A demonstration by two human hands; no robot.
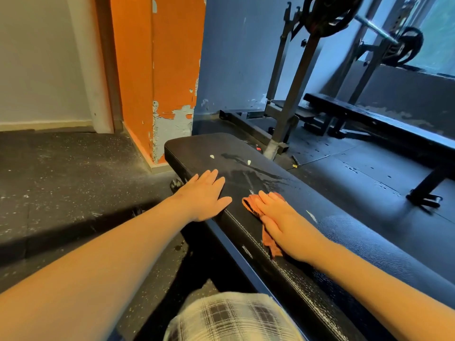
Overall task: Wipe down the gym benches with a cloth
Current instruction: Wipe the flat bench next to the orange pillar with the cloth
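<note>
A black padded gym bench (357, 244) runs from the lower right toward the orange pillar. Wet streaks and a few small white scraps mark its far end. My right hand (278, 217) lies flat with straight fingers on an orange cloth (267, 238), pressing it onto the bench top. The cloth shows past my fingertips and under my palm. My left hand (205, 195) rests flat and open on the bench's left edge, apart from the cloth.
A second black bench (384, 121) stands at the right by the wall. A barbell rack (293, 94) with weight plates rises behind the near bench. An orange pillar (157, 77) stands at the bench's far end. Dark speckled rubber floor (61, 188) lies left.
</note>
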